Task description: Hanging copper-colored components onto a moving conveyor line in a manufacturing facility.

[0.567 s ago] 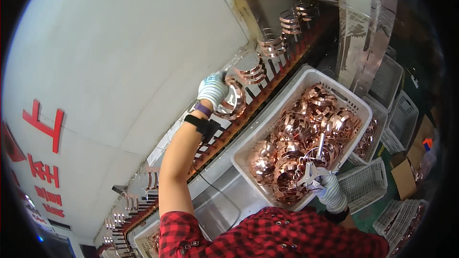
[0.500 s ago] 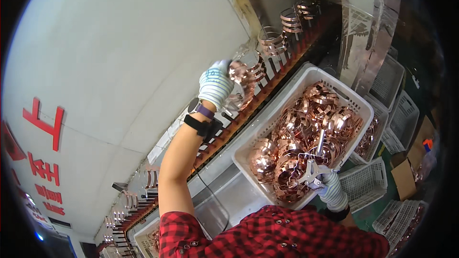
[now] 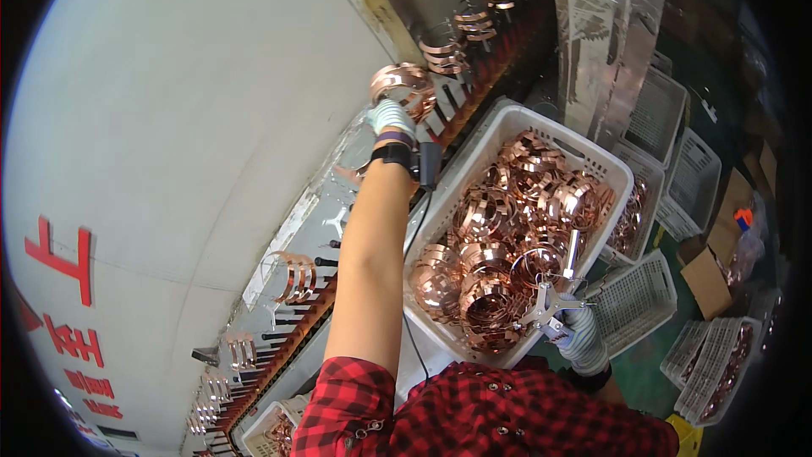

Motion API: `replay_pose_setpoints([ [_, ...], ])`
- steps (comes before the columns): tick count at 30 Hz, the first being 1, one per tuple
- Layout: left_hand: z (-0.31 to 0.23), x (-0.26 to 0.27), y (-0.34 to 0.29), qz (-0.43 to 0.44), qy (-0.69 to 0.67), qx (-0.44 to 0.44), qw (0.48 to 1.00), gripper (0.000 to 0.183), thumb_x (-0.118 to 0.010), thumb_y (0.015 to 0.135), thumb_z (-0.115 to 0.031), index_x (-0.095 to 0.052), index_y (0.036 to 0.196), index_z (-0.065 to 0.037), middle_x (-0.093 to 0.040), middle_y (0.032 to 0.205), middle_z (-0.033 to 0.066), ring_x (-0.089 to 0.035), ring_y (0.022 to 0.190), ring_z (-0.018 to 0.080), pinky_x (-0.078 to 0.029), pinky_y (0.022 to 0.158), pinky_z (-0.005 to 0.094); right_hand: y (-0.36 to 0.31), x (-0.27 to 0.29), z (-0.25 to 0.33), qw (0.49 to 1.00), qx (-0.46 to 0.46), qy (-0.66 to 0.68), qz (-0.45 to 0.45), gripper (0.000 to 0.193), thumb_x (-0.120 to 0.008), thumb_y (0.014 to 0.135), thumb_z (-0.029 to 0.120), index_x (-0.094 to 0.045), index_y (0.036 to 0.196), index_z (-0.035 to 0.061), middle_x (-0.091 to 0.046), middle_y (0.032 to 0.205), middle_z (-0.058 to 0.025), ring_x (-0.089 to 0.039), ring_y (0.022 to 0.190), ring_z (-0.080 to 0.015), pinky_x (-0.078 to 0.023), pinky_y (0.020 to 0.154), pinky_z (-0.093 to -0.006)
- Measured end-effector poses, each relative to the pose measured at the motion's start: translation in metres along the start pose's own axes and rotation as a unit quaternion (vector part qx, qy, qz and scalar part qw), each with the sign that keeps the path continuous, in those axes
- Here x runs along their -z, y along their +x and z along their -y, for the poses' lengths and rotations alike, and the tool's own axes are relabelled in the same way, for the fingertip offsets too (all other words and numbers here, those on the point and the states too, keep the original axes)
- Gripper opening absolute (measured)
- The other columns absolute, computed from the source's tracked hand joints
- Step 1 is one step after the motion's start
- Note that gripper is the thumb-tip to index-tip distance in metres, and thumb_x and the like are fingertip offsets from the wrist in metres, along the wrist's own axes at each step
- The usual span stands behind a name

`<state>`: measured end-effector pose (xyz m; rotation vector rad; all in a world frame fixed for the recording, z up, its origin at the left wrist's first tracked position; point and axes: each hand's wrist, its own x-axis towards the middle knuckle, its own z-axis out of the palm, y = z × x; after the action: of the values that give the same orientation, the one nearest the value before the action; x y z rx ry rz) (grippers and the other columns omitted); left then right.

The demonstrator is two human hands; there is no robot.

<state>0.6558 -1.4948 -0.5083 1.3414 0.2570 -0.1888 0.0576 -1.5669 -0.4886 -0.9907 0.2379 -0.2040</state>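
Observation:
My left hand [image 3: 392, 118], in a striped work glove, reaches far out to the conveyor line. Its fingers, partly hidden, close on a bunch of shiny copper-coloured rings [image 3: 402, 85]. My right hand [image 3: 584, 340], gloved too, is low on the right, gripping a silvery pronged metal rack [image 3: 545, 309] with a short upright rod. That rack is over the near right edge of a white plastic basket [image 3: 622, 171]. Heaped inside the basket are many copper-coloured rings [image 3: 491, 216].
A row of dark upright pegs [image 3: 448, 100] runs along the conveyor, with more banded rings [image 3: 296, 278] on racks. Grey crates [image 3: 630, 305] and an opened cardboard box [image 3: 706, 279] stand on the floor at right. A cable [image 3: 414, 322] trails beside my left arm.
The view has turned, shifting the basket and conveyor leftward. My left arm has straightened and stretched farther out with the rings. My right hand still holds the rack.

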Motion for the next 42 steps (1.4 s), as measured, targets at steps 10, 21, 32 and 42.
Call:
replay_pose_setpoints([
  [10, -0.034, -0.01, -0.154, 0.019, 0.188, -0.093, 0.978, 0.043, -0.052, 0.087, -0.016, -0.047, 0.126, -0.001, -0.059, 0.115, 0.0184, -0.057, 0.107, 0.0276, -0.048, 0.088, 0.0401, -0.004, 0.009, 0.001, 0.994, 0.04, -0.099, -0.013, 0.024, -0.061, 0.088, 0.013, -0.054, 0.108, 0.0017, -0.051, 0.08, 0.0039, -0.044, 0.065, -0.0029, -0.037, 0.055, -0.0188],
  [21, 0.021, -0.063, -0.303, 0.436, -0.028, -0.038, 0.899, 0.048, -0.063, 0.083, -0.005, -0.045, 0.128, -0.001, -0.058, 0.113, 0.0113, -0.054, 0.104, 0.0178, -0.044, 0.092, 0.0296, -0.021, 0.041, 0.018, 0.958, 0.211, 0.01, -0.194, 0.051, -0.075, 0.077, 0.018, -0.05, 0.117, -0.0011, -0.059, 0.098, -0.006, -0.06, 0.079, -0.0145, -0.053, 0.071, -0.0297],
  [32, 0.067, 0.006, -0.307, 0.39, 0.501, -0.162, 0.755, 0.062, -0.064, 0.082, -0.019, -0.038, 0.134, 0.001, -0.05, 0.129, 0.0219, -0.05, 0.117, 0.0276, -0.04, 0.098, 0.0333, -0.047, 0.042, 0.02, 0.955, 0.179, -0.03, -0.234, 0.051, -0.075, 0.076, 0.022, -0.052, 0.116, 0.0011, -0.063, 0.095, -0.0074, -0.064, 0.084, -0.0175, -0.054, 0.078, -0.0329],
  [42, 0.026, 0.178, -0.358, 0.383, 0.24, 0.036, 0.891, 0.055, -0.058, 0.09, -0.021, -0.037, 0.135, 0.003, -0.05, 0.129, 0.0125, -0.047, 0.118, 0.0194, -0.038, 0.1, 0.0317, -0.015, 0.028, 0.014, 0.96, 0.153, -0.122, -0.202, 0.052, -0.075, 0.077, 0.025, -0.051, 0.116, 0.0007, -0.059, 0.088, -0.0036, -0.059, 0.073, -0.0147, -0.05, 0.063, -0.0266],
])
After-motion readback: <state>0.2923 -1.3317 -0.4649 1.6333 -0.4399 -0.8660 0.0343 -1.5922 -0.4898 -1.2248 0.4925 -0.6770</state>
